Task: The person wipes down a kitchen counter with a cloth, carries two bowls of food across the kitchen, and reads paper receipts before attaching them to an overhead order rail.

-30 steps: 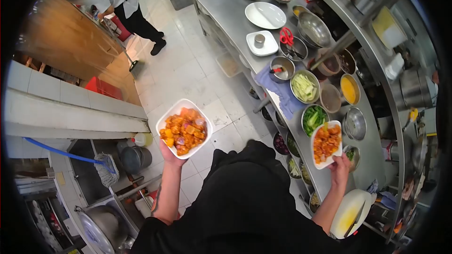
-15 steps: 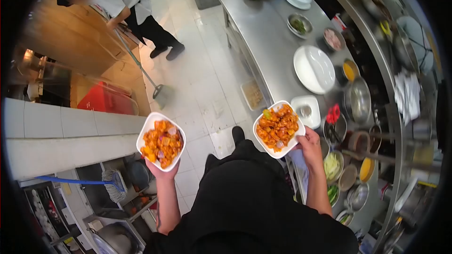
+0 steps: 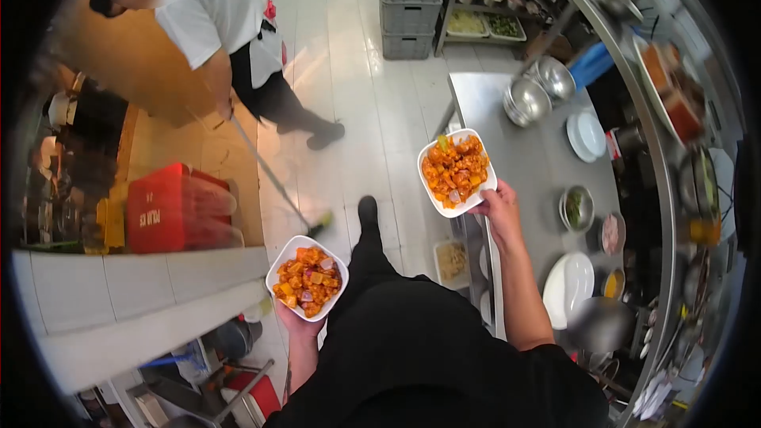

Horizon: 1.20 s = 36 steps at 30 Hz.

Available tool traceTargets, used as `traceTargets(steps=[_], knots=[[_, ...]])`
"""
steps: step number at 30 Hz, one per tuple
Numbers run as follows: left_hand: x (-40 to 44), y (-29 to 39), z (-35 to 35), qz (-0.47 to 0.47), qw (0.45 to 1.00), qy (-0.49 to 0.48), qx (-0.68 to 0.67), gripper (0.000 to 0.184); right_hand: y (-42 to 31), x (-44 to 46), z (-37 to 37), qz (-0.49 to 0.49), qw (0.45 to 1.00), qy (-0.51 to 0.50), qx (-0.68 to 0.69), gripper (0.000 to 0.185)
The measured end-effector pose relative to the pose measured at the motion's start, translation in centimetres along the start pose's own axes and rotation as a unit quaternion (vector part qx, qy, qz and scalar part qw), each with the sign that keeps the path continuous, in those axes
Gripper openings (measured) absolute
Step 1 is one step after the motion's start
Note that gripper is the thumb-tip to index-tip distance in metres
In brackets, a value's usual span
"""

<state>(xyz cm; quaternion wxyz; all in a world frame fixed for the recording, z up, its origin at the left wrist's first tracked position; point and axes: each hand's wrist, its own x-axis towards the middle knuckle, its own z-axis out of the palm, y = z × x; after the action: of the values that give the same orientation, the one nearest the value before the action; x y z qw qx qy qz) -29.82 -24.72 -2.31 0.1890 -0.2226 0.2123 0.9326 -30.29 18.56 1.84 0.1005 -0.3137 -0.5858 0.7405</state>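
My left hand [image 3: 298, 323] is under a square white bowl [image 3: 339, 301] of orange-sauced chunks, gripping it from below; most of its fingers are hidden by the bowl. In my right hand [image 3: 499, 204] is a second white bowl [image 3: 426, 184] with similar glazed food and a green piece at its top edge. The fingers pinch that bowl's lower right rim. It is held over the floor, beside the steel table [image 3: 507, 154]. Both bowls look upright.
A co-worker [image 3: 210, 8] stands ahead at left with a long-handled broom [image 3: 273, 178], its head just beyond my left bowl. Nearby sits a red box [image 3: 170, 210]. Stacked grey crates [image 3: 411, 20] stand ahead. Metal bowls [image 3: 529, 101] and an oval plate [image 3: 567, 289] are on the table.
The view has moved forward along the table, bringing the crates, co-worker and red box nearer. The right bowl has gone from above the table's vegetable bowls to over the floor. Both hands still hold their bowls.
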Motion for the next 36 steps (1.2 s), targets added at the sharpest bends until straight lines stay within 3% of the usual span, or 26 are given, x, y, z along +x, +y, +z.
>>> traceTargets(steps=[2, 8, 12, 15, 20, 23, 25, 30, 32, 34, 36], knots=[[6.1, 1.4, 2.9, -0.007, 1.0, -0.006, 0.003, 0.063, 0.0, 3.8, 1.2, 0.0, 1.0, 0.01, 0.006, 0.035], [25.1, 5.9, 12.8, -0.061, 0.981, -0.15, 0.105, 0.065, -0.6, 12.0, 2.8, 0.041, 0.998, 0.044, 0.013, 0.032], [32.5, 5.1, 24.3, -0.05, 0.977, -0.203, 0.05, 0.066, -0.8, 17.1, 1.8, 0.041, 0.996, 0.071, 0.029, 0.029], [39.5, 5.8, 28.0, -0.013, 0.974, -0.22, 0.049, 0.067, -1.4, 23.0, 3.0, 0.054, 0.994, 0.082, 0.037, 0.03], [49.8, 7.7, 32.9, 0.022, 0.98, -0.199, 0.009, 0.067, -8.3, 39.0, 7.7, 0.037, 0.998, 0.051, -0.024, 0.032], [54.0, 9.3, 34.6, 0.064, 0.992, -0.109, -0.017, 0.064, -13.6, 50.4, 11.8, 0.021, 0.998, 0.003, -0.061, 0.033], [55.1, 9.5, 32.1, 0.061, 0.986, -0.145, -0.048, 0.063, -15.9, 56.7, 14.5, 0.016, 0.997, -0.041, -0.07, 0.034], [62.8, 13.6, 34.2, 0.096, 0.973, -0.179, -0.106, 0.064, -24.4, 71.8, 27.1, -0.042, 0.99, -0.122, -0.061, 0.036], [66.2, 16.1, 35.3, 0.148, 0.979, -0.096, -0.1, 0.064, -24.7, 76.8, 31.1, -0.03, 0.988, -0.139, -0.057, 0.036], [71.4, 19.9, 35.6, 0.159, 0.978, -0.095, -0.094, 0.065, -24.9, 81.3, 35.3, -0.015, 0.988, -0.148, -0.026, 0.037], [77.1, 24.2, 36.7, 0.203, 0.975, 0.003, -0.09, 0.064, -25.1, 84.1, 39.8, -0.015, 0.992, -0.127, -0.009, 0.037]])
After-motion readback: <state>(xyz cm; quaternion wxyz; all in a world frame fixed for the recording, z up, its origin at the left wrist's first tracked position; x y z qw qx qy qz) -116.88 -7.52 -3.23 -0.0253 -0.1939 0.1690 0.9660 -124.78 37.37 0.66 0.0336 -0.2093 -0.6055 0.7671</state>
